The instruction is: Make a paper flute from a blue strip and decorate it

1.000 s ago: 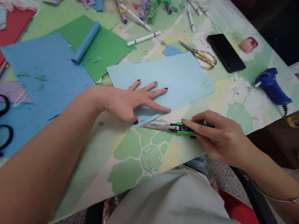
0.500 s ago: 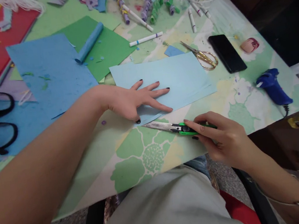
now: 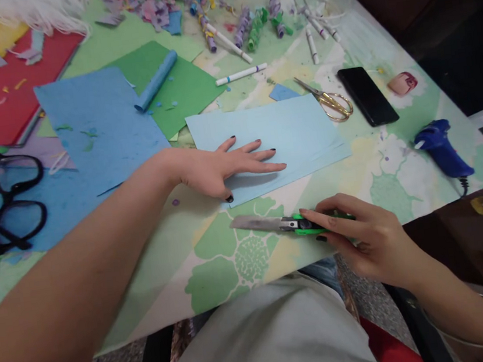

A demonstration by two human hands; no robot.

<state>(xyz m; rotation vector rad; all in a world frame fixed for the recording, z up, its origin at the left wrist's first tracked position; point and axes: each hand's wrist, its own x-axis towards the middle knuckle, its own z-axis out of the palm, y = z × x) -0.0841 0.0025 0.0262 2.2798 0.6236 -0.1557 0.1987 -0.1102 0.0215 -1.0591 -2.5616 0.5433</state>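
Observation:
My left hand [image 3: 226, 166] lies flat with fingers spread on a light blue sheet of paper [image 3: 301, 132] near the table's front. My right hand [image 3: 358, 237] grips the green handle of a utility knife [image 3: 282, 224]. Its long blade is extended and points left. The blade lies on the flowered tablecloth just below the sheet's lower edge, a small gap apart from it.
Gold scissors [image 3: 327, 101], a black phone [image 3: 367, 104] and a blue glue gun [image 3: 442, 147] lie to the right. Black glasses [image 3: 4, 201] rest at left on darker blue paper [image 3: 98, 128]. Green paper with a blue roll [image 3: 156, 80], red sheets, markers and paper curls fill the back.
The knife has drawn slightly away from the sheet's lower edge, toward me. My left hand stays flat on the paper. The view has shifted a little.

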